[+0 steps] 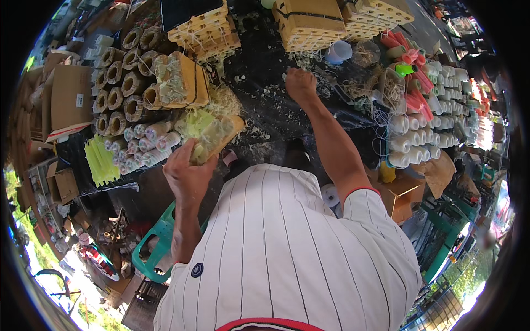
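My left hand (pixel 190 170) is closed round the near end of a pale wooden block (pixel 238 124). Clear plastic and yellow-green strips (pixel 196 124) lie over this block and partly cover it. Further forward, my right hand (pixel 301 84) is a closed fist low over the black-covered table (pixel 270 110). Whatever its fingers hold, if anything, is hidden. Pale shavings (pixel 227 103) are scattered between the hands. Just beyond my left hand stands a larger wooden block (pixel 190 81) with a dark band and loose strips on its side.
Brown hollow tubes (pixel 132 84) are stacked at the left, above plastic-wrapped rolls (pixel 157 132) and yellow-green strips (pixel 101 160). Drilled wooden blocks (pixel 309 25) line the far side. A bluish cup (pixel 338 52) stands near white rolls (pixel 408 140) at the right. A green plastic chair (pixel 154 251) is at my left.
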